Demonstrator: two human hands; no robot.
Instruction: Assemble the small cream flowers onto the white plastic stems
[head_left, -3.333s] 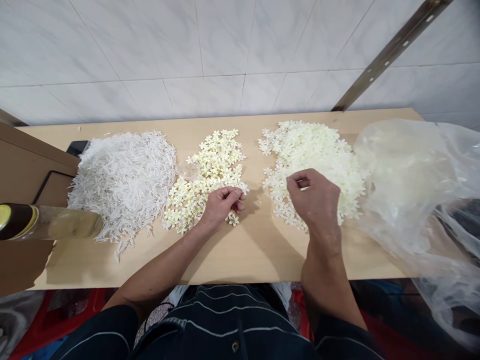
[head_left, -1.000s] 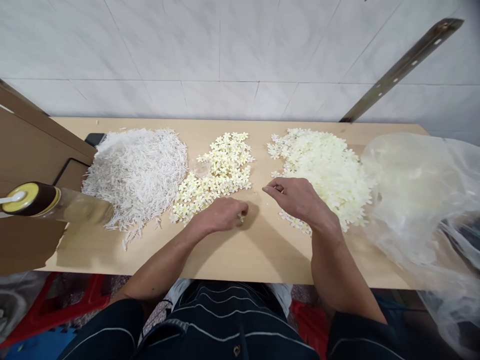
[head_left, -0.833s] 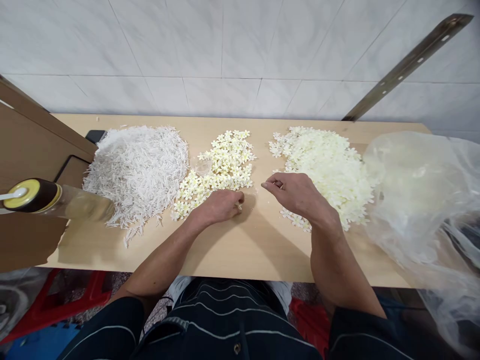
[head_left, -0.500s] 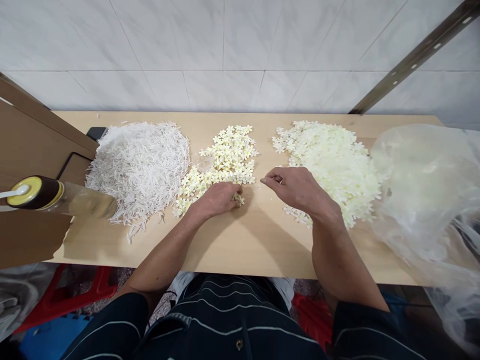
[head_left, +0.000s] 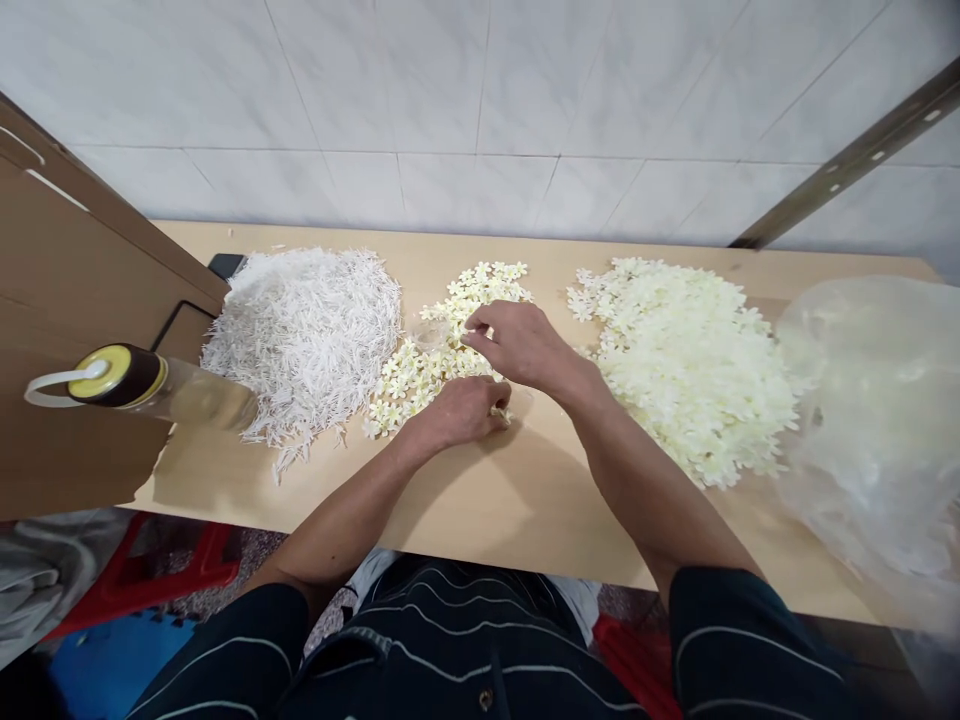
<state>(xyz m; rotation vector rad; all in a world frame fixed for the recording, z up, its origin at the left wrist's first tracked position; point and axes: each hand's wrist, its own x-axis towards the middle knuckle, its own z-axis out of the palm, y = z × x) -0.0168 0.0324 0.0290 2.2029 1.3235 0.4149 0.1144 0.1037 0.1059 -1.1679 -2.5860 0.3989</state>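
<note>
My left hand (head_left: 466, 410) rests low over the table at the near edge of the middle pile of small cream artificial flowers (head_left: 409, 375). Its curled fingers hold a flower (head_left: 505, 414), of which only a part shows. My right hand (head_left: 521, 345) is above that same pile, thumb and forefinger drawn together at its left side. Whatever lies between those fingertips is too small to make out. Just left of them, a small clear dish (head_left: 429, 334) sits among the flowers. A heap of thin white slivers (head_left: 307, 335) lies farther left.
On the right spreads a larger heap of pale flowers (head_left: 690, 360), beside a clear plastic bag (head_left: 870, 400). A bottle with a yellow lid (head_left: 202, 392) leans by a cardboard box (head_left: 67, 300) on the left. The tiled wall (head_left: 420, 100) stands behind the table (head_left: 525, 510).
My right hand has moved left, from the gap between the flower piles to over the middle pile. My left hand keeps its place with the flower. The view has shifted slightly.
</note>
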